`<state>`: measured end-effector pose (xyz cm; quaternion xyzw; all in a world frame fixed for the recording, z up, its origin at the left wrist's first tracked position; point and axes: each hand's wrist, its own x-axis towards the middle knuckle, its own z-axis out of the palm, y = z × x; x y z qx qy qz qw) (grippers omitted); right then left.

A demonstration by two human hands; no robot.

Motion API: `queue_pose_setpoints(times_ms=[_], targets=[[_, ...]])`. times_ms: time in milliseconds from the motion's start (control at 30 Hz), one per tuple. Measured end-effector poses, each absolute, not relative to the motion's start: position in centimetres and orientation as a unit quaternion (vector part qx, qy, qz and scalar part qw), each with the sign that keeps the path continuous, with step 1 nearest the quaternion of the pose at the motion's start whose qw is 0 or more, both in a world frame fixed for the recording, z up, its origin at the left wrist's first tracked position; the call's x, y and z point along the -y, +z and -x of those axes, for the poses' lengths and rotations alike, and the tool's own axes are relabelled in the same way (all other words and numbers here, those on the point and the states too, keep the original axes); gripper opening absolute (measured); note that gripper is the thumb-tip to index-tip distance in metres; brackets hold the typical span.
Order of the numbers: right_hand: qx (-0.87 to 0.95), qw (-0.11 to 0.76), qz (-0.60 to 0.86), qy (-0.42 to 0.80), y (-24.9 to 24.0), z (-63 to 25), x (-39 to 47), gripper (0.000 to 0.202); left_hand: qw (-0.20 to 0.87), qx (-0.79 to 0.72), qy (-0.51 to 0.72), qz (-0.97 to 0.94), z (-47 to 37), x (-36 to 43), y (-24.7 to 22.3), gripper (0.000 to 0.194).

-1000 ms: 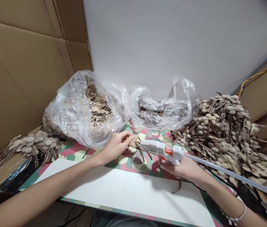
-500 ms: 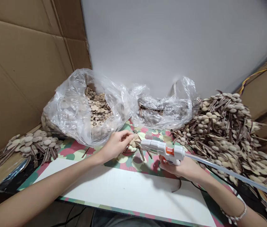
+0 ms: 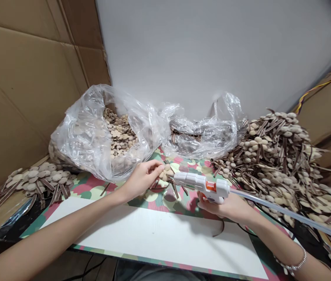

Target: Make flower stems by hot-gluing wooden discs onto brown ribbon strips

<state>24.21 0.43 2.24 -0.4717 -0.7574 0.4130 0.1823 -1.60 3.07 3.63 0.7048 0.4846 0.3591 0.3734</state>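
Note:
My left hand (image 3: 143, 177) is closed, its fingertips pinching a small beige padded piece (image 3: 165, 172) near the middle of the table. In my right hand (image 3: 222, 205) is a white glue gun (image 3: 196, 182) with an orange part, its nozzle pointing left at the beige piece. A long clear glue stick (image 3: 285, 214) runs out of the gun's back toward the right. Brown stitched ribbon strips (image 3: 174, 189) lie just below the beige piece. Whether the nozzle touches the piece is too small to tell.
An open plastic bag (image 3: 86, 128) of beige pieces stands at the back left, another plastic bag (image 3: 215, 136) beside it. A large heap of beige pieces with ribbons (image 3: 276, 168) covers the right; a smaller pile (image 3: 43, 177) lies left. A white board (image 3: 153, 234) lies in front.
The whole view has shifted very slightly. Both hands keep nearly the same pose, with the glue gun and the beige piece still held close together.

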Motion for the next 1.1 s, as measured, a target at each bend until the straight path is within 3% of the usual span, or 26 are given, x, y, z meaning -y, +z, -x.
queue_pose_setpoints(times_ms=[200,633,1100], targets=[[0.761,0.155,0.476,0.414,2.26,-24.27,-0.44,0.023,0.380,-0.490,0.350,-0.702,1.64,-3.11,3.82,0.029],[0.765,0.179,0.455,0.420,2.91,-23.93,-0.17,0.017,0.445,-0.492,0.350,-0.662,1.66,-3.23,4.12,0.027],[0.741,0.191,0.517,0.385,2.93,-23.78,0.02,0.022,0.405,-0.494,0.338,-0.691,1.42,-3.28,3.73,0.032]])
